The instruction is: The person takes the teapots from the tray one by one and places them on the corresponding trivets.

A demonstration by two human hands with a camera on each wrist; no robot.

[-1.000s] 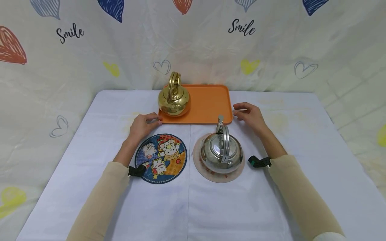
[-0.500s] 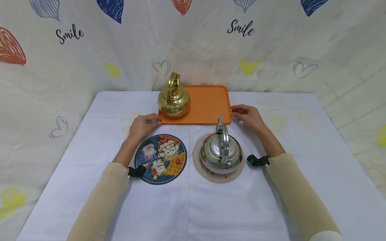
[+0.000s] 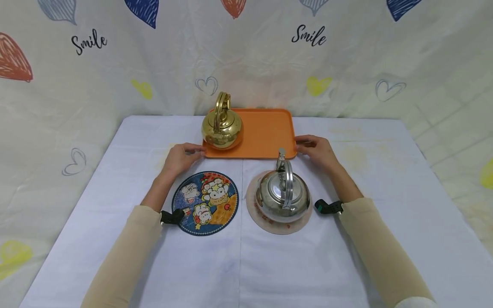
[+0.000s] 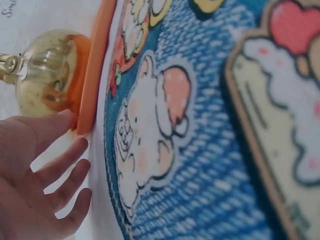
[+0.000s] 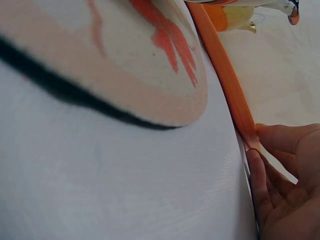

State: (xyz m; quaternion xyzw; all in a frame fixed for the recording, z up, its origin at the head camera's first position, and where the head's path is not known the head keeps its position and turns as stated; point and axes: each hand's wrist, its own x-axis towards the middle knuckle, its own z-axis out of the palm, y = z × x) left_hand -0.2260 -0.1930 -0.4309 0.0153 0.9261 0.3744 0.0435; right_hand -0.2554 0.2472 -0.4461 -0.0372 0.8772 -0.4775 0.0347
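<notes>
An orange tray (image 3: 265, 132) lies at the back of the table. My left hand (image 3: 182, 158) is at its near left corner; in the left wrist view the thumb (image 4: 62, 120) overlaps the tray's edge, the index fingertip (image 4: 80, 145) sits just under the corner, and the other fingers are spread. My right hand (image 3: 317, 149) pinches the right end; the right wrist view has thumb (image 5: 272, 137) and index finger (image 5: 256, 170) on either side of the corner. A gold teapot (image 3: 221, 128) stands on the tray's left part.
In front of the tray's right end, a silver kettle (image 3: 283, 196) stands on a pale pink round mat (image 3: 252, 205). Left of it lies a blue round cartoon mat (image 3: 206, 203), close to my left wrist. A printed curtain (image 3: 262, 64) hangs behind the white-covered table (image 3: 246, 265).
My right hand has moved left onto the tray's right end. My left hand has shifted slightly up and left at its corner. The tray, teapot and kettle have stayed put.
</notes>
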